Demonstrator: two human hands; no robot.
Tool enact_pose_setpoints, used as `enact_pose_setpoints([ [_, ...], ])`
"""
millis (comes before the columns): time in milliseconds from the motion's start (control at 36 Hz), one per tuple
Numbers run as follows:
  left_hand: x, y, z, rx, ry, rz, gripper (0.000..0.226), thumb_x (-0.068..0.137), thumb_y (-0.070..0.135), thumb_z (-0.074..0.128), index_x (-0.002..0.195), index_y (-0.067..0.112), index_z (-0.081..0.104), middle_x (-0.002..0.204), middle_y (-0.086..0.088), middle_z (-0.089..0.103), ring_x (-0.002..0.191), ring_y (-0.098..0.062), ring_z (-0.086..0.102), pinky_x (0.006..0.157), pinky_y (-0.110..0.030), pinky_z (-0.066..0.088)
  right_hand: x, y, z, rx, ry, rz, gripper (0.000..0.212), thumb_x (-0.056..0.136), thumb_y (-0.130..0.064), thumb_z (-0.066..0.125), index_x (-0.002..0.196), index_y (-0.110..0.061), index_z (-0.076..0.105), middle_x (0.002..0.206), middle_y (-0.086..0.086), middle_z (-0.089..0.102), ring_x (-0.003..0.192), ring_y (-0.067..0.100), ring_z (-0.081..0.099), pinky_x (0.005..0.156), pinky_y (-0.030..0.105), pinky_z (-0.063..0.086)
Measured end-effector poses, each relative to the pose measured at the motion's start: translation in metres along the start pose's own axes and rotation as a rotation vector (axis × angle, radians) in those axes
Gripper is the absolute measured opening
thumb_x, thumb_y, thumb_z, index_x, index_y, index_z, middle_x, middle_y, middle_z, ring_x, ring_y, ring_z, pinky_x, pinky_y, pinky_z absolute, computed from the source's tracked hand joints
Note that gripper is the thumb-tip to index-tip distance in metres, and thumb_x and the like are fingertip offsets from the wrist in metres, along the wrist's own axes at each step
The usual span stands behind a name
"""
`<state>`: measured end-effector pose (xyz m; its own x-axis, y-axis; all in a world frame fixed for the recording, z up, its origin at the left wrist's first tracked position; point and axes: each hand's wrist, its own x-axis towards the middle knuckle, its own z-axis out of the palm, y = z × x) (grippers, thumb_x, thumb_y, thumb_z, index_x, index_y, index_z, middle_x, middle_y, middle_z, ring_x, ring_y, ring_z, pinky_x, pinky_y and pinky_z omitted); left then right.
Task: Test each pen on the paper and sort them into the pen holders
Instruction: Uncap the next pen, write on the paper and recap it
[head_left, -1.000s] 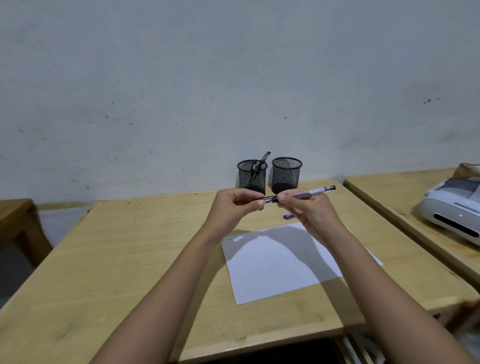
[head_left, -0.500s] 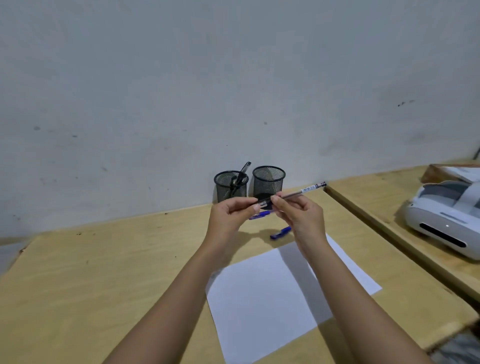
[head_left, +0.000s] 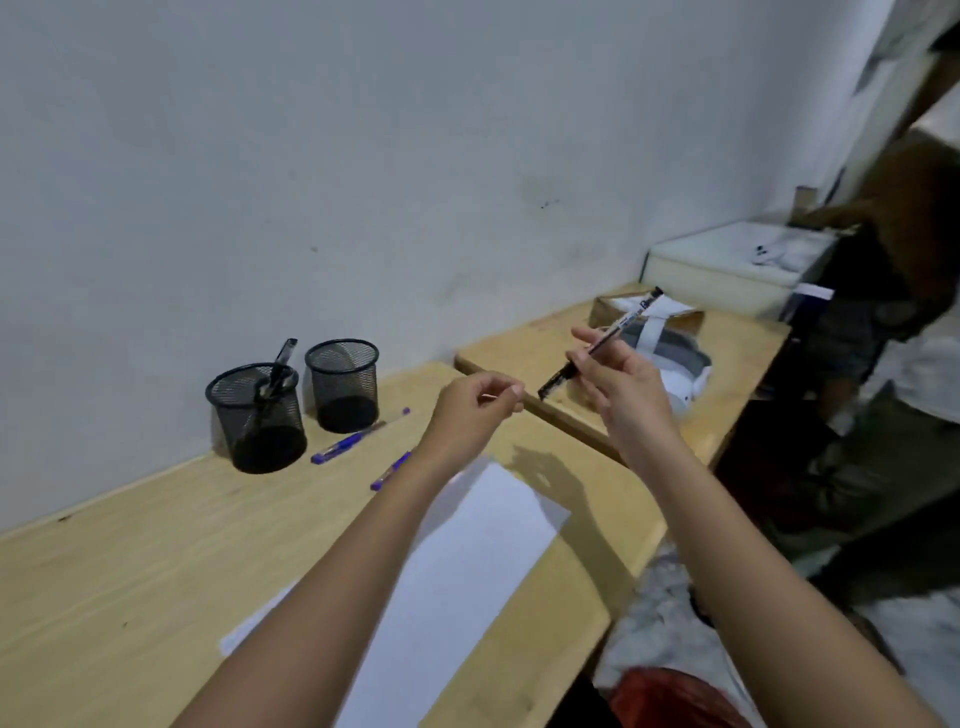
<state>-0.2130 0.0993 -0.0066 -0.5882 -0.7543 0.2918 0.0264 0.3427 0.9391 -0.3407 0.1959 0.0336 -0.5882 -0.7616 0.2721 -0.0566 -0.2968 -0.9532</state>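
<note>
My right hand (head_left: 623, 384) holds a black pen (head_left: 605, 340) tilted, its top end up to the right, above the gap between two tables. My left hand (head_left: 467, 410) hovers just left of the pen's lower tip, apart from it, fingers pinched together with nothing visible in them. A white paper (head_left: 467, 561) lies on the wooden table (head_left: 130, 571) under my forearms. Two black mesh pen holders stand by the wall: the left holder (head_left: 254, 415) contains a dark pen (head_left: 283, 358), while the right holder (head_left: 343, 387) looks empty. Two blue pens (head_left: 348, 441) (head_left: 389, 472) lie in front of the holders.
A second wooden table (head_left: 519, 353) adjoins on the right, carrying a white and grey device (head_left: 670, 374) and a cardboard box (head_left: 608, 312). A white box (head_left: 727, 265) sits behind it. Another person (head_left: 883, 286) stands at the far right. The wall runs along the tables' back edge.
My left hand has let go of the pen's end and drawn away; my right hand alone holds it, now raised and tilted. My view has swung to the right.
</note>
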Motion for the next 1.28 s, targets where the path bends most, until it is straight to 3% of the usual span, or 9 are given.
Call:
enact_pose_setpoints([
  [167,-0.019,-0.01,0.084,0.403,-0.31,-0.001,0.034,0.094,0.028,0.053,0.12,0.009,0.06,0.12,-0.007,0.062,0.102,-0.017,0.059,0.083,-0.023,0.043,-0.049,-0.015,-0.089,-0.675,0.153,-0.14,0.034,0.087,-0.012,0.062,0.121,-0.015,0.061,0.095,0.002,0.066,0.086,0.011,0.061,0.079,0.022,0.05],
  [333,-0.041,-0.04,0.136,0.696,-0.393,0.032,0.044,0.099,0.028,0.038,0.136,0.006,0.043,0.146,-0.011,0.039,0.135,-0.023,0.035,0.108,-0.031,0.029,-0.105,0.029,-0.165,-0.85,0.227,-0.046,0.034,0.079,-0.012,0.071,0.112,-0.015,0.064,0.079,-0.008,0.06,0.075,-0.005,0.054,0.062,-0.004,0.038],
  [528,-0.031,-0.058,0.151,0.942,-0.36,0.049,0.051,0.1,0.04,0.027,0.146,0.018,0.029,0.156,-0.003,0.022,0.144,-0.022,0.017,0.117,-0.038,0.017,-0.154,0.138,-0.236,-0.847,0.238,0.352,0.032,0.08,-0.007,0.069,0.111,-0.01,0.063,0.078,0.007,0.062,0.068,0.015,0.058,0.064,0.021,0.045],
  [639,-0.027,-0.058,0.152,1.011,-0.385,0.029,0.052,0.1,0.043,0.022,0.148,0.023,0.022,0.159,-0.001,0.014,0.147,-0.022,0.008,0.119,-0.04,0.008,-0.178,0.198,-0.263,-0.869,0.192,0.572,0.031,0.074,-0.005,0.071,0.105,-0.009,0.068,0.087,0.013,0.068,0.083,0.032,0.065,0.082,0.04,0.052],
  [778,-0.028,-0.057,0.153,1.023,-0.375,-0.02,0.053,0.099,0.045,0.022,0.149,0.027,0.02,0.159,-0.001,0.01,0.147,-0.02,0.005,0.118,-0.038,0.006,-0.212,0.246,-0.276,-0.888,0.13,0.776,0.021,0.078,-0.003,0.065,0.098,0.001,0.07,0.096,0.024,0.07,0.097,0.037,0.064,0.085,0.033,0.044],
  [889,-0.027,-0.057,0.155,1.045,-0.384,-0.066,0.052,0.099,0.045,0.023,0.149,0.029,0.018,0.159,0.003,0.009,0.147,-0.017,0.004,0.117,-0.038,0.006,-0.231,0.276,-0.279,-0.839,0.105,0.951,0.034,0.078,-0.024,0.063,0.103,-0.001,0.069,0.103,0.023,0.069,0.104,0.036,0.062,0.089,0.033,0.044],
  [944,-0.027,-0.055,0.153,1.048,-0.385,-0.079,0.052,0.099,0.046,0.023,0.148,0.031,0.018,0.159,0.005,0.008,0.147,-0.016,0.004,0.117,-0.039,0.007,-0.232,0.288,-0.28,-0.846,0.088,1.006,0.027,0.078,-0.014,0.065,0.102,-0.003,0.07,0.103,0.023,0.069,0.103,0.037,0.062,0.088,0.034,0.045],
  [1167,-0.025,-0.058,0.148,1.038,-0.368,-0.062,0.057,0.093,0.053,0.022,0.147,0.035,0.019,0.158,0.009,0.011,0.146,-0.014,0.007,0.115,-0.041,0.009,-0.209,0.306,-0.288,-0.904,0.137,0.974,0.028,0.078,-0.003,0.063,0.105,0.001,0.068,0.103,0.027,0.068,0.104,0.04,0.061,0.091,0.038,0.044],
  [1278,-0.024,-0.059,0.148,1.029,-0.36,-0.056,0.062,0.088,0.056,0.018,0.146,0.036,0.019,0.158,0.01,0.012,0.146,-0.014,0.008,0.115,-0.041,0.009,-0.198,0.307,-0.288,-0.878,0.169,0.994,0.041,0.08,-0.019,0.06,0.113,0.004,0.062,0.111,0.03,0.064,0.111,0.041,0.058,0.095,0.038,0.041],
])
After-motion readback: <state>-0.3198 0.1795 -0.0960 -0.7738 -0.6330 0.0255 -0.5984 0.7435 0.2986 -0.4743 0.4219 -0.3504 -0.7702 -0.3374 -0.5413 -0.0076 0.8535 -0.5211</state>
